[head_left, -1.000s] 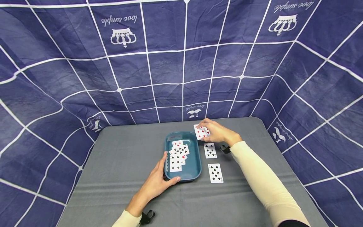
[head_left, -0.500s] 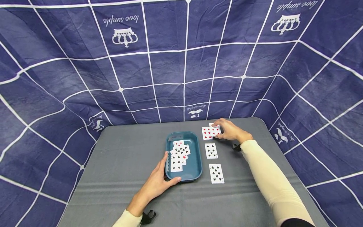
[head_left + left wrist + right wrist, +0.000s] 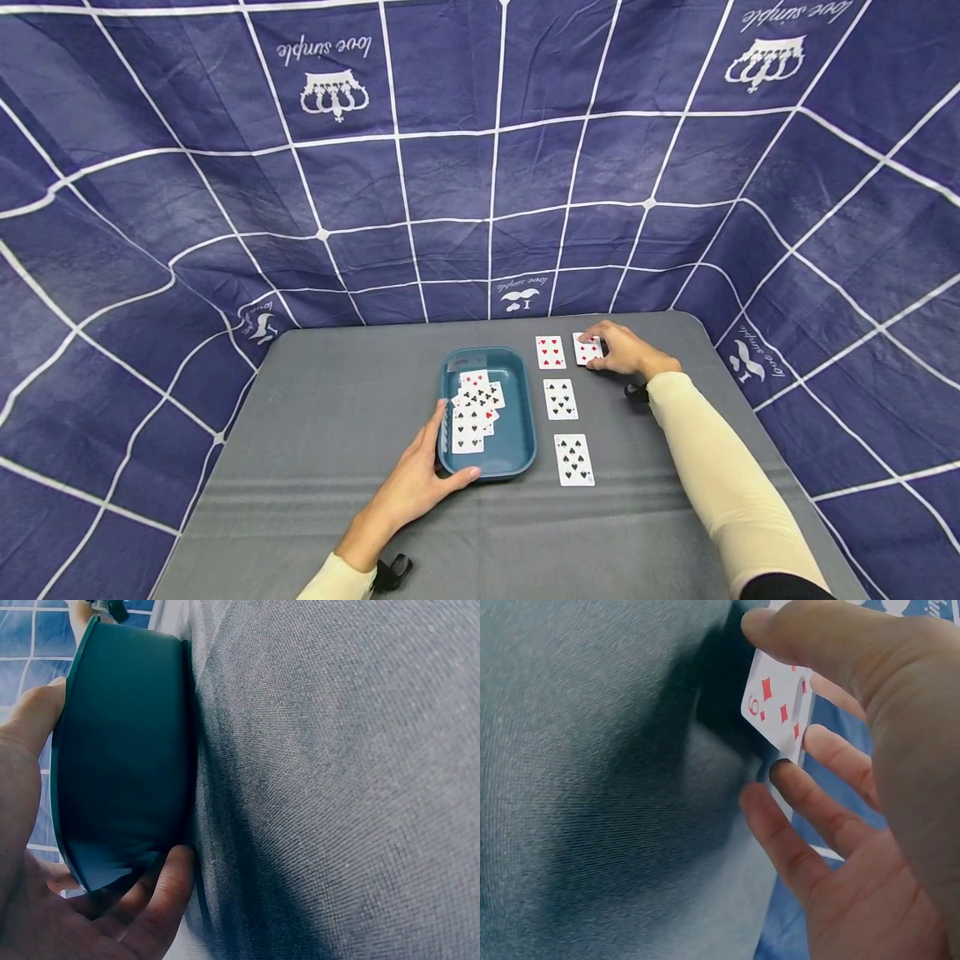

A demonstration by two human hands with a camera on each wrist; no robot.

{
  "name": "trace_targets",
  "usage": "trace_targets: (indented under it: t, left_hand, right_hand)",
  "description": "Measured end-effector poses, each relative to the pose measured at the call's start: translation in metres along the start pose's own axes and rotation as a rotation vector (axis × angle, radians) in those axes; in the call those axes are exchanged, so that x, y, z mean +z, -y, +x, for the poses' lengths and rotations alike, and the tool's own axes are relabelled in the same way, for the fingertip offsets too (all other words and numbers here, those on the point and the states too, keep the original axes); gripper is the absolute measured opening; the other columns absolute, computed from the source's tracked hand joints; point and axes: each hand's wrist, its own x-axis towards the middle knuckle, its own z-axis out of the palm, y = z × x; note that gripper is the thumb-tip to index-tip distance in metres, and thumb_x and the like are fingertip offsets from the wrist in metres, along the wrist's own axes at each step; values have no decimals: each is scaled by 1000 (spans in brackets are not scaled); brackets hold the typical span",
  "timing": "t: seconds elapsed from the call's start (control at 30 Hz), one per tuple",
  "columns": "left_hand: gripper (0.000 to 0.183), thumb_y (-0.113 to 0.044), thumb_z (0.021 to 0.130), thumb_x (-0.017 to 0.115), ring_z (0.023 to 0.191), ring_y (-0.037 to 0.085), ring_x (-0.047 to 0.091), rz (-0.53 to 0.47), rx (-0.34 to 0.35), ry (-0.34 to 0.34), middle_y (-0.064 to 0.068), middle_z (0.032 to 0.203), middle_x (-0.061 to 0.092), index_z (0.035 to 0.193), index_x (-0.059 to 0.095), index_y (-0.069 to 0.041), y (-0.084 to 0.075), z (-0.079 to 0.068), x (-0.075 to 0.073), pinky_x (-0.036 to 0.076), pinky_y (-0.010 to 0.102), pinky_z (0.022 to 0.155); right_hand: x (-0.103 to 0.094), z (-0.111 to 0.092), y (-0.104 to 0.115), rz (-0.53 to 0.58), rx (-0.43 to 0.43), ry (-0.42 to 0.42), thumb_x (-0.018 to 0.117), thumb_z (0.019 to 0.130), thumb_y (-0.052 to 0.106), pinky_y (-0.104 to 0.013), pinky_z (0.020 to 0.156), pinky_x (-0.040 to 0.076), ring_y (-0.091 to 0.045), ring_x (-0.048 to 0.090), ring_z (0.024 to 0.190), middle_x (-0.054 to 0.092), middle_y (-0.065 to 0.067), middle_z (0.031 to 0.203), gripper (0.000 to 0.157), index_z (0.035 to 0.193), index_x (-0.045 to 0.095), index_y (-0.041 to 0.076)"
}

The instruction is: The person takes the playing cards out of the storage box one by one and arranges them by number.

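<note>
My right hand (image 3: 628, 350) pinches a white diamonds playing card (image 3: 585, 350) by its edges at the back right of the table. In the right wrist view the card (image 3: 776, 705) is tilted close over the grey cloth, thumb on one edge and fingers near the other. A hearts card (image 3: 551, 353) lies just left of it. Toward the front, two spades cards lie in a column, one (image 3: 560, 400) behind the other (image 3: 574, 460). My left hand (image 3: 411, 483) holds the near left corner of a blue-green tray (image 3: 513, 446), thumb at the rim (image 3: 60, 712) and fingers along its side.
Inside the tray, several face-up cards (image 3: 468, 429) overlap in a loose pile toward the left. Grey cloth (image 3: 337, 400) covers the table. Blue curtains with white grid lines (image 3: 450, 183) stand around its back and sides.
My right hand has carried the diamonds card rightward from beside the tray, off the hearts card, and lowered it slightly toward me. The left hand and tray stay put.
</note>
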Motion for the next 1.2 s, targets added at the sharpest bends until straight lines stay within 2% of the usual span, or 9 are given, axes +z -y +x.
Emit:
trace_targets:
  t: [0.13,0.43,0.73,1.2]
  left_hand:
    - [133,-67,92,94,164,44,54,0,2,-2,19,185,45,190,15,-21,0,0,0,50,65,129]
    - [133,-68,93,94,167,45,52,-13,-7,9,19,187,42,190,14,-23,0,0,0,49,66,130]
    - [132,-64,93,95,168,47,50,-8,29,-5,20,187,42,189,16,-18,0,0,0,47,68,132]
    - [133,-65,93,95,169,46,49,-3,23,-4,19,189,39,190,15,-19,3,0,0,46,67,133]
  right_hand:
    - [-1,-3,-1,20,30,29,102,87,34,-64,124,55,-41,71,144,76,-15,148,61,142,82,19]
    - [-7,-6,11,40,81,70,101,88,25,-67,127,51,-46,66,149,72,-21,155,60,144,81,17]
    - [-9,-7,15,38,86,63,102,86,23,-67,126,53,-47,69,146,73,-23,153,59,141,82,14]
    - [-7,-9,18,35,97,61,102,87,26,-68,129,50,-49,64,152,68,-24,161,64,146,80,14]
